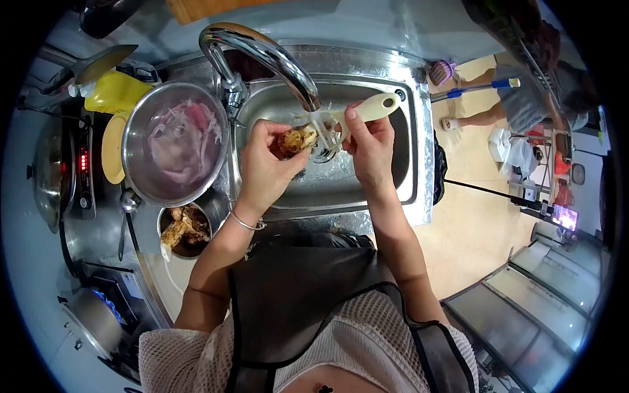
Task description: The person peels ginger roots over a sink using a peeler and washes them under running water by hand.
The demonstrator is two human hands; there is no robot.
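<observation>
In the head view my left hand (275, 154) closes round a knobby brown root-like piece (296, 140) with paler patches, above the sink (314, 196). My right hand (370, 144) grips the pale handle of what looks like a peeler (375, 108); its head points toward the brown piece and is partly lost in the water's glare. Both hands are just below the chrome faucet (288, 62), from which water seems to run. Left of the sink, more brown knobby pieces (187, 229) lie in a small metal bowl (162, 226).
A large steel bowl (223, 141) with pinkish-white raw pieces in liquid stands left of the sink. A ladle (130, 200) lies nearby. At lower left, a pot (95, 321) sits over a blue flame. A person's leg (478, 119) shows on the right, near a blue-and-white pole (485, 87).
</observation>
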